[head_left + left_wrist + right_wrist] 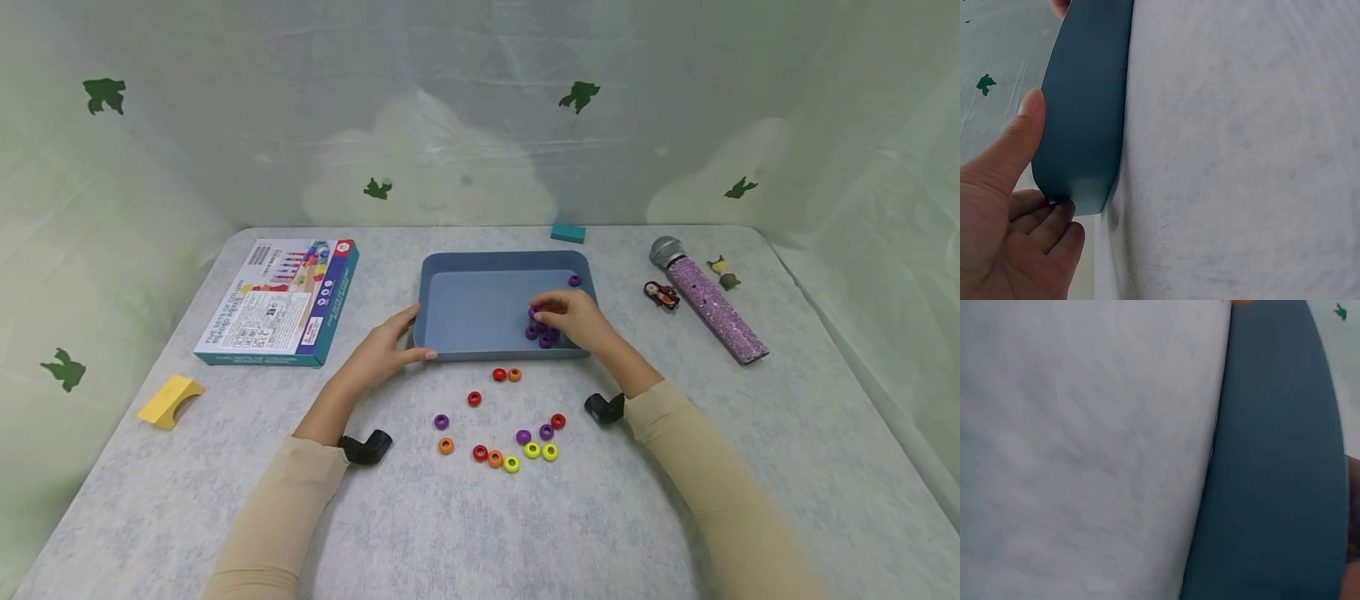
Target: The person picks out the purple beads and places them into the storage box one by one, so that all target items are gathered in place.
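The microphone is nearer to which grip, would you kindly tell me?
The right. The right grip is over the right half of the tray, left of the microphone; the left grip is farther off, at the tray's left edge.

Box [276,302] left of your left hand [382,343]: title [225,315] along its left edge seems to read "SETS OF COLUMN", other words uncertain. Barcode [259,254] at box's far end. White label [270,321] nearer you, fine print too small. Red logo [343,247] at corner, lettering illegible; side print [255,360] facing you too blurred.
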{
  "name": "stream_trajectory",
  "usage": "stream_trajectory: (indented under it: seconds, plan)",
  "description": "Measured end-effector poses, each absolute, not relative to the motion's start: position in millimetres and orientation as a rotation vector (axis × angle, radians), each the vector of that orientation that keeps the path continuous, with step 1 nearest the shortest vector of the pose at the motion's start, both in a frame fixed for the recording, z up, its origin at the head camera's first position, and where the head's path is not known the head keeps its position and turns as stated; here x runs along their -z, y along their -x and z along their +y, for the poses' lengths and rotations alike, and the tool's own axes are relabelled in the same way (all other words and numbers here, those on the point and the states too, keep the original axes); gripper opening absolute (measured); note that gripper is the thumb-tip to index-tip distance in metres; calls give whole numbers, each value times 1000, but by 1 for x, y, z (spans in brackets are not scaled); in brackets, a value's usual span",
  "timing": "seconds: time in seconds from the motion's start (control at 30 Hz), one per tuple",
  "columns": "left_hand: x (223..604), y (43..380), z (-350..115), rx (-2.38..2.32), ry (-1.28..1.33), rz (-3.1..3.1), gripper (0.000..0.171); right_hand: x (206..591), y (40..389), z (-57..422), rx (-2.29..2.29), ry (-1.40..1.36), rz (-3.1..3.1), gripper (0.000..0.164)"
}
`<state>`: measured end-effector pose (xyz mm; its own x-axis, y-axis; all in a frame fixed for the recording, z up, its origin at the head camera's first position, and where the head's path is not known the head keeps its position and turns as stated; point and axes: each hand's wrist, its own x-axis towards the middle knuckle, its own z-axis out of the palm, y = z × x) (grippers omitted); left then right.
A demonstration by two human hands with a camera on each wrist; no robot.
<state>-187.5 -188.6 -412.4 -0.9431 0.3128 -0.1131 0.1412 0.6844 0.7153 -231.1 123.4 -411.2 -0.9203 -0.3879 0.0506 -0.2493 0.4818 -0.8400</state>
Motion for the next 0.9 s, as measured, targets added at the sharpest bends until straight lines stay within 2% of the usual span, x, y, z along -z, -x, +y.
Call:
stream_trajectory:
  seconds: [0.5,0.7,0.9]
  plan:
    - [413,187,-189,-1132,-359,2659,83,417,239,117,1157,566,2649,16]
    - [413,187,-190,-1128,-348,2657,84,413,234,118,1185,590,2648,22]
    - [412,187,-189,-1129,-352,2654,84,398,208,125,1349,770,2594,34]
